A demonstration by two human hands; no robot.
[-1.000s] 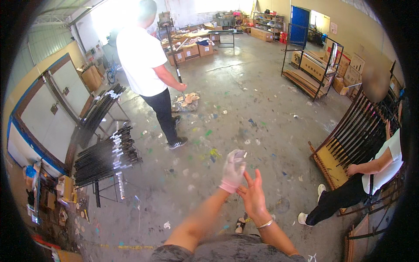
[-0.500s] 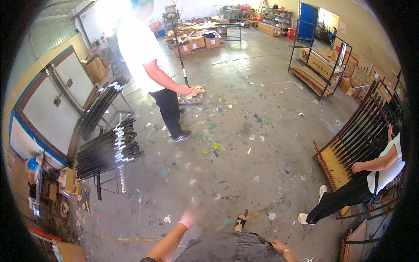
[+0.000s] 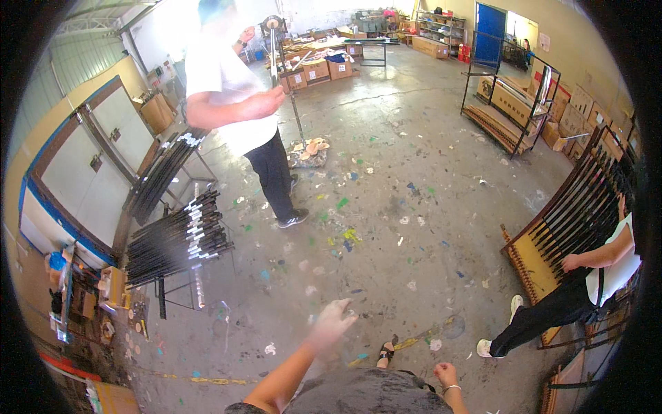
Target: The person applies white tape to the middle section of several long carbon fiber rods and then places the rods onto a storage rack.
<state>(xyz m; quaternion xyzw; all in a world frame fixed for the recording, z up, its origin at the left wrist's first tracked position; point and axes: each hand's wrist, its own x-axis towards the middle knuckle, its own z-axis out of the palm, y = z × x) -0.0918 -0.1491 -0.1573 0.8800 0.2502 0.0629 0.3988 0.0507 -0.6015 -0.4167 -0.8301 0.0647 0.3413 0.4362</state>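
My left hand [image 3: 334, 324], in a pale glove, is held out in front of me over the concrete floor [image 3: 386, 276]. Its fingers are apart and somewhat blurred, and I see nothing held in them. Low by my right side, my bare right hand [image 3: 446, 375] has its fingers curled in, with no object showing; a light band circles its wrist. Neither hand touches anything that I can see. Nearest on the left is a stand stacked with black poles [image 3: 172, 241] that have pale, shiny sections.
A person in a white shirt [image 3: 265, 176] stands ahead, handling a pole by an upright stand [image 3: 298, 117]. Another person [image 3: 545, 321] works at a slanted rack of dark poles [image 3: 552, 234]. More poles [image 3: 162, 169] lie beside white doors [image 3: 72, 162]. A metal-frame cart [image 3: 510, 103] stands far right.
My left hand has risen forward and to the right. My right hand has come out further from my side. The person ahead has raised an arm from the lower pile to a pole.
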